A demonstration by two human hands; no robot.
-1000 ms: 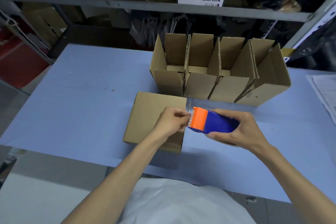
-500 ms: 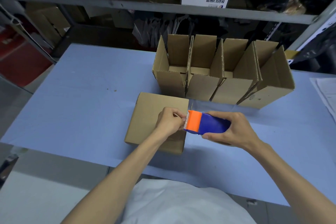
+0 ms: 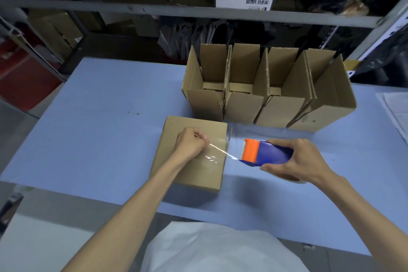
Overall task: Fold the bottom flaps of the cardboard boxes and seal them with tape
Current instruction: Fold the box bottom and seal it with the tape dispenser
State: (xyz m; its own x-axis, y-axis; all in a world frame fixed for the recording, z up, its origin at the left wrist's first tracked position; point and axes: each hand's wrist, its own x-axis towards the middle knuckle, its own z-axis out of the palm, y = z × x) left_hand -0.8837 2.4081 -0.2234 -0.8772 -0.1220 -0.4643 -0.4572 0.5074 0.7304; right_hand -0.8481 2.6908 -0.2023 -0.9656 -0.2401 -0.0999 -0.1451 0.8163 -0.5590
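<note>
One head-worn wide-angle camera looks forward and steeply down, close over the blue table [image 3: 92, 121]. Shelving [image 3: 154, 10] crosses the frame's top.

White top [image 3: 220, 249] (plain fabric), bare forearms, no sleeves in view

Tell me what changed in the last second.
The left hand drew the clear tape leftward over the closed box, while the right hand pulled the tape dispenser away rightward, so a strip now spans between them. Both grips held; the row of open boxes stayed put.
</note>
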